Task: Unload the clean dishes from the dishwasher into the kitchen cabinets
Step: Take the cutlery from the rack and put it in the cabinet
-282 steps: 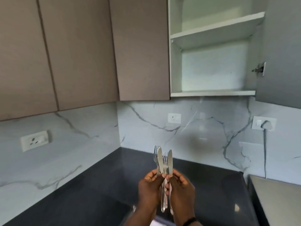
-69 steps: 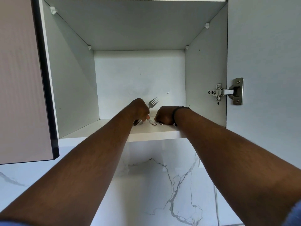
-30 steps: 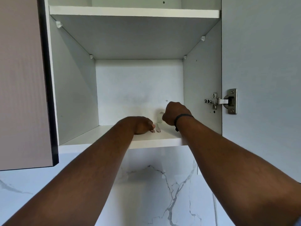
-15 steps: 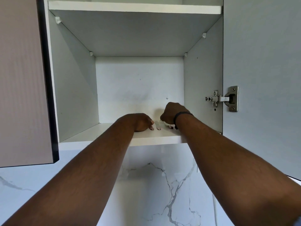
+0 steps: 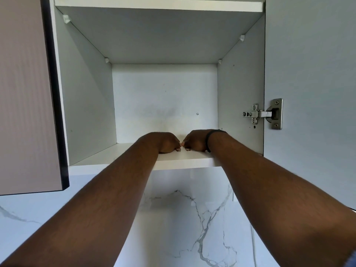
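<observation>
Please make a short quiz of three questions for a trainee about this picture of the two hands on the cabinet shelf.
1. True or false: both hands rest on the lower shelf of the open cabinet.
2. Which hand wears a dark band at the wrist? A) left hand B) right hand C) neither
3. Fill in: two small metal handle ends show on the shelf just below the ____ of the hands.

Key:
1. True. The left hand and the right hand lie side by side on it, almost touching.
2. B. The dark band circles the right wrist.
3. Fingertips. The metal handle ends peek out there; whether either grip closes on them is hidden.
</observation>
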